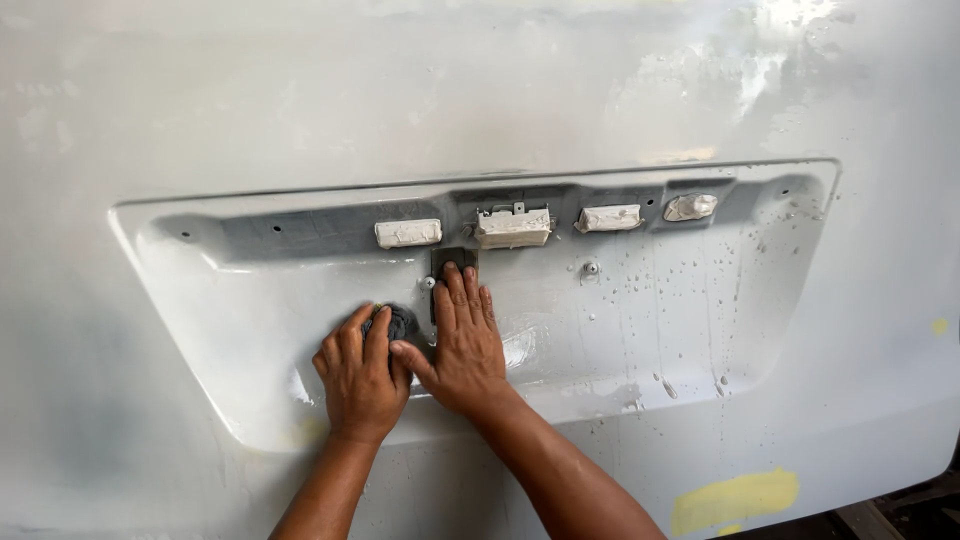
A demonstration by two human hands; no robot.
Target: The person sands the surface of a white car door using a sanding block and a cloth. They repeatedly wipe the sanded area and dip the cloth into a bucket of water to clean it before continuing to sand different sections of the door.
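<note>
A white, primed car rear panel [480, 90] fills the view, with a wide recessed plate pocket [700, 300] in its middle. My left hand [360, 375] presses a small dark grey abrasive pad [397, 320] against the pocket's wet surface. My right hand [462, 345] lies flat just to the right, fingers together, holding a dark sheet of sandpaper [452, 258] against the panel; only its top edge shows above my fingertips. Both forearms come up from the bottom edge.
Several openings under the pocket's upper lip are covered with masking tape [512, 227]. Water drops and runs [690, 300] streak the right half of the pocket. A yellow filler patch [735, 497] marks the lower right. A small bolt [591, 268] sits right of centre.
</note>
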